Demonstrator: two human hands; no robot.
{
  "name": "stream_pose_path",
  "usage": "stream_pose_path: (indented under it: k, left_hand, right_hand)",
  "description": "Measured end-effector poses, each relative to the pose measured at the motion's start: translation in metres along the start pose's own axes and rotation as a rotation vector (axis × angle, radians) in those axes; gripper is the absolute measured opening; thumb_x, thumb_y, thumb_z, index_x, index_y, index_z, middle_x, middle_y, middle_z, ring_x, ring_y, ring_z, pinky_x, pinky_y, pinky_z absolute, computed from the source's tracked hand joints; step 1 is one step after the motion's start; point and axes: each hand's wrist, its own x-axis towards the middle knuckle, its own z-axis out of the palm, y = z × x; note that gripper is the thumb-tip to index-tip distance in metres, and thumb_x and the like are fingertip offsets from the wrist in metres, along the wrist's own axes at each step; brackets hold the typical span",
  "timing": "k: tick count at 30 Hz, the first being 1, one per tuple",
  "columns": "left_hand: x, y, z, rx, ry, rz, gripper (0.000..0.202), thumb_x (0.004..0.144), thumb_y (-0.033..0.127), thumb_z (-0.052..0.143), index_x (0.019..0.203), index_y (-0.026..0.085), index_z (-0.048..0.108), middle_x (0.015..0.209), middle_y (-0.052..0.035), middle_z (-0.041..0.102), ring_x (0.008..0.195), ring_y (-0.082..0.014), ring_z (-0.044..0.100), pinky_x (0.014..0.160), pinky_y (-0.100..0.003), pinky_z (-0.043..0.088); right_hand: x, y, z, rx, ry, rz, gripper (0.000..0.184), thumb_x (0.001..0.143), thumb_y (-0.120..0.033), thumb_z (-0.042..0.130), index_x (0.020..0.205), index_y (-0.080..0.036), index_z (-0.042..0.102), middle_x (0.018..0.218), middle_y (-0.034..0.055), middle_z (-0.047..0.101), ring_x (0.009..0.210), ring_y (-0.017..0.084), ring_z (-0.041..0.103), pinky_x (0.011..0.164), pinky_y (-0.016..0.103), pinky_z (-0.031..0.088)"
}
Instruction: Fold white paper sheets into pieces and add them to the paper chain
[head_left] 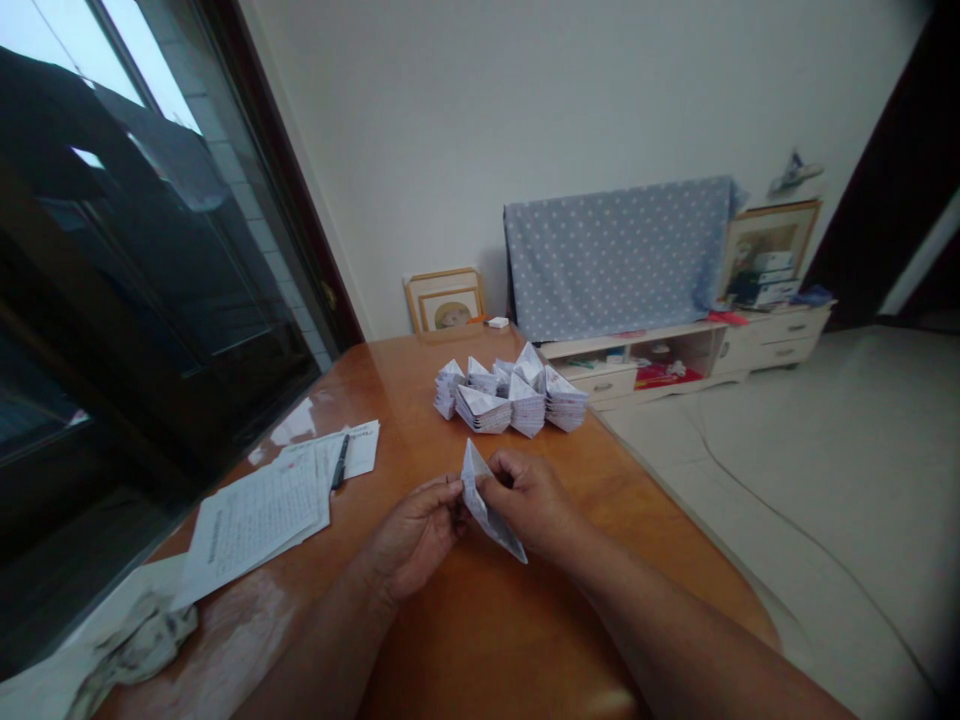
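Observation:
A folded piece of printed paper [487, 515], pointed at its top and lower right ends, is held above the wooden table [600, 560]. My left hand [420, 530] pinches its left edge between thumb and fingers. On the other side, my right hand [536, 500] is closed on the same paper, with the thumb at its open fold. Some fingertips are hidden behind the paper. Just beyond my hands stand several stacks of folded paper boats [525, 400], nested in one another, with pointed peaks upward.
Printed sheets [259, 510] lie at the left with a dark pen [340, 462] on them. A crumpled cloth [142, 640] rests at the near left corner. A small white box [497, 322] sits at the far edge. Beyond are a cloth-draped screen [622, 260] and a low cabinet [772, 340].

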Motion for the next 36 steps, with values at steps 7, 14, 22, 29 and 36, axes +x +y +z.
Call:
stream_pose_path:
  k: [7, 14, 22, 29, 36]
  left_hand:
    - [0.0, 0.001, 0.003, 0.049, 0.028, 0.038, 0.007, 0.084, 0.021, 0.07, 0.085, 0.015, 0.067, 0.079, -0.0018, 0.06, 0.07, -0.011, 0.053, 0.067, -0.024, 0.038]
    - [0.004, -0.002, 0.0, 0.124, 0.144, 0.111, 0.016, 0.08, 0.029, 0.075, 0.083, 0.016, 0.066, 0.073, -0.0002, 0.059, 0.065, -0.0114, 0.05, 0.067, -0.025, 0.038]
    - [0.006, -0.007, -0.003, 0.18, 0.208, 0.142, 0.017, 0.079, 0.029, 0.072, 0.082, 0.015, 0.065, 0.076, -0.0008, 0.059, 0.07, -0.0117, 0.053, 0.068, -0.025, 0.038]
    - [0.008, -0.005, -0.005, 0.149, 0.259, 0.17, 0.008, 0.077, 0.023, 0.064, 0.081, 0.017, 0.061, 0.073, 0.0004, 0.057, 0.066, -0.0115, 0.051, 0.063, -0.025, 0.036]
    - [0.007, -0.003, -0.004, 0.214, 0.188, 0.186, 0.025, 0.074, 0.021, 0.068, 0.098, 0.016, 0.067, 0.08, -0.0006, 0.061, 0.065, -0.0092, 0.047, 0.061, -0.023, 0.032]
  right_hand:
    - [0.0, -0.001, 0.0, 0.274, -0.094, 0.128, 0.024, 0.086, -0.036, 0.056, 0.07, -0.019, 0.056, 0.062, -0.0029, 0.053, 0.056, 0.012, 0.048, 0.049, 0.023, 0.034]
    - [-0.001, -0.012, -0.006, 0.342, -0.224, 0.117, 0.04, 0.088, -0.057, 0.057, 0.08, -0.017, 0.062, 0.073, 0.0003, 0.061, 0.067, 0.015, 0.055, 0.058, 0.026, 0.041]
    - [0.0, -0.005, 0.001, 0.201, -0.214, 0.128, 0.024, 0.078, -0.031, 0.067, 0.097, -0.016, 0.064, 0.088, 0.0028, 0.068, 0.073, 0.017, 0.059, 0.062, 0.027, 0.044]
    - [0.0, -0.001, 0.004, 0.38, -0.244, 0.197, 0.026, 0.076, -0.024, 0.064, 0.101, -0.017, 0.064, 0.093, 0.003, 0.07, 0.08, 0.019, 0.063, 0.068, 0.03, 0.048]
    - [-0.002, -0.004, 0.001, 0.526, -0.307, 0.256, 0.026, 0.076, -0.023, 0.064, 0.102, -0.018, 0.066, 0.09, 0.0021, 0.07, 0.077, 0.018, 0.062, 0.067, 0.029, 0.046]
